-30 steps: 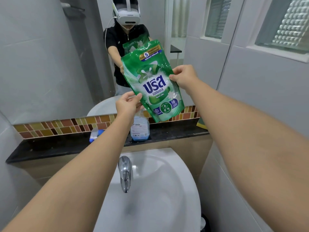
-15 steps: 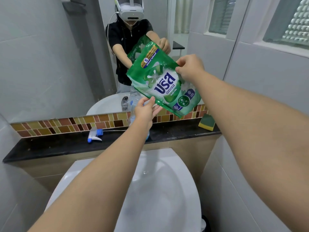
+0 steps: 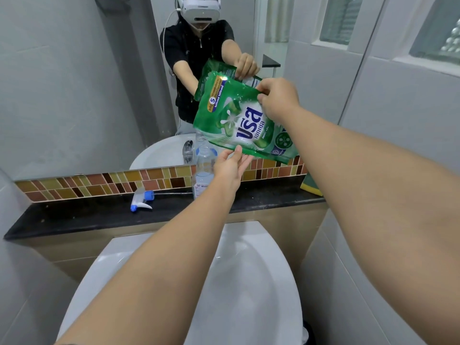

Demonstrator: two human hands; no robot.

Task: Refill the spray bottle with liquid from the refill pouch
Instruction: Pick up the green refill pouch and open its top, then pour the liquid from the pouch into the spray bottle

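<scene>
A green refill pouch [image 3: 239, 120] hangs tilted in the air above the ledge, its lower left corner close over the open neck of a clear spray bottle [image 3: 204, 168]. The bottle stands uncapped on the black ledge [image 3: 74, 215], with a little liquid at its bottom. My right hand [image 3: 277, 98] pinches the pouch's upper right edge. My left hand [image 3: 230, 168] holds the pouch's lower edge from beneath, its fingers against the plastic, partly hiding the bottle. The white and blue spray head [image 3: 140, 201] lies on the ledge to the bottle's left.
A white basin [image 3: 249, 295] sits below the ledge under my arms. A mirror [image 3: 74, 83] behind the ledge reflects a person and the pouch. A yellow and green sponge [image 3: 311, 183] rests at the ledge's right end. Tiled walls stand close on both sides.
The pouch has tipped further, its lower corner swinging down toward the bottle's neck. My left hand has shifted right along the pouch's lower edge, and my right hand has moved up and right.
</scene>
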